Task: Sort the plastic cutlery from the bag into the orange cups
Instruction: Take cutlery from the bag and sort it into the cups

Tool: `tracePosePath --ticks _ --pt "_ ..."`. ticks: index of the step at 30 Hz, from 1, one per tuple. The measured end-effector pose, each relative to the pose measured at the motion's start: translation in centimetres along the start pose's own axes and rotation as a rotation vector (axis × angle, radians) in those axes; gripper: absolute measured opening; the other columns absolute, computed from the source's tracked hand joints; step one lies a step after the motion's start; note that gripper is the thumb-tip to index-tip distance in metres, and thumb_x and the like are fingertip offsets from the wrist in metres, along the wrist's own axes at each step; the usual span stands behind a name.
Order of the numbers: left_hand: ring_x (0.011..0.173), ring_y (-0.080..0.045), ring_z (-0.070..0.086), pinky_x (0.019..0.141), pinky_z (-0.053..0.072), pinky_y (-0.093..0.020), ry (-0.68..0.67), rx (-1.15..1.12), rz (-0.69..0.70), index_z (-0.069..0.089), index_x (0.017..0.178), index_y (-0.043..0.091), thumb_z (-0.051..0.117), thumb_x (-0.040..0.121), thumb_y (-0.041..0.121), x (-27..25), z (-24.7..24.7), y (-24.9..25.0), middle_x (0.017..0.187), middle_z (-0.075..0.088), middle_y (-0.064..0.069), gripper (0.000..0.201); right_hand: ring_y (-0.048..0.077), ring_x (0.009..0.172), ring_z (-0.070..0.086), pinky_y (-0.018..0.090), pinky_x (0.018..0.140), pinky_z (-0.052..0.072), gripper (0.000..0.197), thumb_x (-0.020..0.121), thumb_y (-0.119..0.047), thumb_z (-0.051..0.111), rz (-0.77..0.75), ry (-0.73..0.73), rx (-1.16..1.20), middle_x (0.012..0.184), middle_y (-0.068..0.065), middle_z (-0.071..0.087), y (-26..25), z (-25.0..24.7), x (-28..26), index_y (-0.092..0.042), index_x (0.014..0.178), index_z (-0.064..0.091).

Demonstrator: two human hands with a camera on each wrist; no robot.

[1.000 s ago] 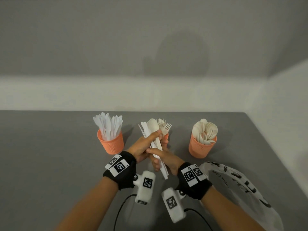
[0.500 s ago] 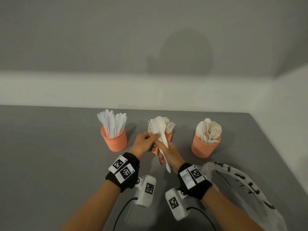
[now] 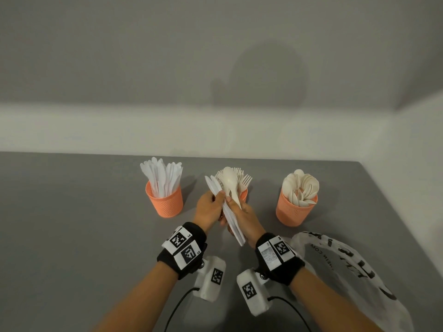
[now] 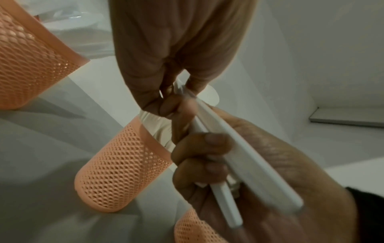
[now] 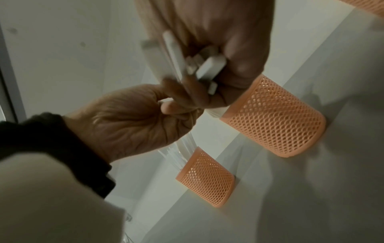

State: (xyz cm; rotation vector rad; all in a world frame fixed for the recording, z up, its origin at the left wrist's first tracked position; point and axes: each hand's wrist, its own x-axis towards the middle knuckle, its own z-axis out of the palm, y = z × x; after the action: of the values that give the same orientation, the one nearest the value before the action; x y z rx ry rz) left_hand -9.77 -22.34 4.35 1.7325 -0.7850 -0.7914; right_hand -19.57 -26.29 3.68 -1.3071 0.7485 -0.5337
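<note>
Legible writing: the white plastic bag [image 3: 354,267] carries black capitals, of which I can read only "COM"; the rest is creased or cut off. Both black wristbands bear square black-and-white coded tags.

Landmark: the middle orange cup [image 3: 244,195], largely hidden behind my hands.

Containers and contents:
- Middle orange cup: holds white forks [image 3: 244,182], tines up.
- Left orange cup [image 3: 165,202], to the left of the middle cup: holds white knives [image 3: 161,177], standing upright.
- Right orange cup [image 3: 293,209], to the right of the middle cup: holds cream spoons [image 3: 302,185], bowls up.
- Bag: lies on the grey table [image 3: 72,224], nearer to me than the right cup, well to the right of the middle cup.

Materials: all three cups are round, slightly tapered, with a fine mesh wall and a smooth rim.

Hands, directly in front of the middle cup and above the table:
- My right hand [image 3: 244,218] has its fingers curled round a bundle of cutlery [image 3: 231,216], flat white handles pointing down toward me. A cream spoon [image 3: 229,180] tops the bundle.
- My left hand [image 3: 208,208] pinches a white knife [image 3: 213,185] at the left edge of the bundle between thumb and fingertips; remaining fingers are curled.
</note>
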Motion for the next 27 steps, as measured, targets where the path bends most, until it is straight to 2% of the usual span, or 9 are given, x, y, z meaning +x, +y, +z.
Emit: tracePosePath --ticks 3,6,9,13,15,18,20,24,27 --pt "0.032 -0.008 0.047 0.045 0.042 -0.024 0.064 0.008 0.005 0.051 0.077 0.001 0.035 0.097 0.015 0.0 0.1 0.1 0.051 0.053 -0.006 0.029 0.005 0.039 0.055 0.017 0.038 0.042 0.040 0.098 -0.032 0.039 0.033 0.000 0.024 0.059 0.003 0.062 -0.1 0.1 0.1 0.001 0.114 0.055" --pt "0.039 -0.011 0.051 0.038 0.040 -0.021 0.162 -0.049 -0.034 0.050 0.073 0.003 0.033 0.094 0.010 0.2 -0.3 0.1 0.059 0.053 -0.008 0.028 0.004 0.054 0.064 0.013 0.048 0.048 0.035 0.099 -0.027 0.039 0.046 0.004 0.007 0.080 0.005 0.065 -0.1 0.2 0.3 -0.002 0.120 0.053" --pt "0.058 -0.023 0.056 0.059 0.049 -0.030 0.221 -0.183 -0.038 0.050 0.063 0.008 0.034 0.092 0.007 0.7 -1.6 0.1 0.061 0.055 -0.008 0.034 0.012 0.065 0.062 0.016 0.050 0.052 0.034 0.099 -0.026 0.038 0.089 0.017 -0.043 0.083 0.007 0.064 0.1 0.2 0.7 -0.001 0.116 0.053" --pt "0.036 -0.007 0.046 0.041 0.046 -0.021 0.305 -0.505 -0.075 0.044 0.076 0.012 0.037 0.097 0.009 1.4 -4.8 0.7 0.057 0.040 -0.003 0.022 0.009 0.046 0.046 0.019 0.042 0.046 0.017 0.098 -0.019 0.040 0.118 0.062 -0.005 0.062 0.002 0.048 0.0 -0.4 0.9 -0.007 0.104 0.052" --pt "0.033 -0.005 0.036 0.038 0.036 -0.020 0.447 -0.457 -0.025 0.045 0.078 0.013 0.042 0.095 0.016 2.3 -7.1 0.7 0.056 0.034 -0.001 0.017 0.005 0.037 0.032 0.020 0.040 0.035 0.012 0.096 -0.018 0.042 0.119 0.030 -0.003 0.056 -0.001 0.036 -0.1 -0.6 1.1 -0.013 0.099 0.052" --pt "0.043 -0.010 0.043 0.045 0.037 -0.022 0.635 -0.307 0.070 0.048 0.067 0.017 0.048 0.093 0.034 3.8 -10.7 1.5 0.057 0.043 -0.001 0.031 0.004 0.035 0.025 0.017 0.036 0.024 0.015 0.097 -0.024 0.039 0.148 -0.026 0.020 0.049 -0.006 0.031 -0.2 -0.3 1.6 -0.020 0.096 0.054" --pt "0.037 -0.006 0.042 0.042 0.038 -0.018 0.704 -0.300 0.125 0.043 0.061 0.016 0.050 0.092 0.041 4.8 -12.5 2.1 0.054 0.043 -0.002 0.041 0.004 0.033 0.024 0.015 0.033 0.022 0.015 0.097 -0.028 0.039 0.166 -0.048 0.053 0.044 -0.008 0.032 -0.3 0.0 1.8 -0.021 0.103 0.052" --pt "0.031 -0.003 0.033 0.038 0.032 -0.016 0.720 -0.301 0.237 0.036 0.055 0.014 0.052 0.091 0.042 6.8 -14.0 2.2 0.050 0.034 -0.007 0.048 0.003 0.033 0.026 0.014 0.033 0.023 0.027 0.096 -0.034 0.044 0.146 -0.082 0.053 0.051 -0.005 0.039 -0.2 0.6 1.7 -0.019 0.119 0.045" --pt "0.033 -0.004 0.032 0.040 0.032 -0.018 0.686 -0.256 0.235 0.033 0.054 0.016 0.052 0.091 0.042 7.6 -13.8 1.4 0.050 0.032 -0.006 0.049 0.004 0.034 0.029 0.016 0.035 0.028 0.018 0.098 -0.034 0.041 0.132 -0.105 0.020 0.062 0.002 0.044 -0.3 0.6 1.5 -0.023 0.111 0.048"
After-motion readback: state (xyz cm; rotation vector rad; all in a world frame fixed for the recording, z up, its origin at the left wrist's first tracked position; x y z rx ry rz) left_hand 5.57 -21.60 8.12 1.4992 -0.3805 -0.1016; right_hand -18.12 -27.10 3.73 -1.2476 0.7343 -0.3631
